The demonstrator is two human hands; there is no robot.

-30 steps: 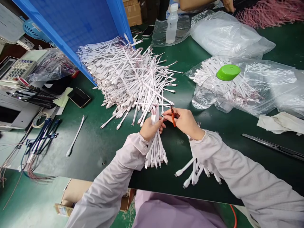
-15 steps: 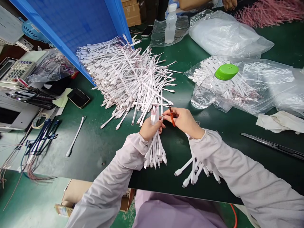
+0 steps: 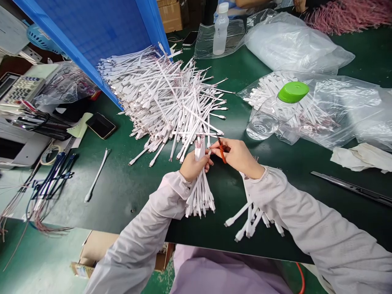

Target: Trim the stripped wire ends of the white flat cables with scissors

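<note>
Dozens of flat white cables sit clenched in the left hand, wire ends standing clear beside orange scissors pinched narrowly in the right hand; loose cables lie nearby, a large heap beyond on the green mat.

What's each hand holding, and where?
The left hand grips a bundle of flat white cables near its upper end; the right hand pinches small orange-handled snips by the handles.

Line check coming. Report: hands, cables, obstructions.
Left hand gripping white flat cable bundle. Right hand holding orange scissors at its top. Cable pile beyond, not blocking.
</note>
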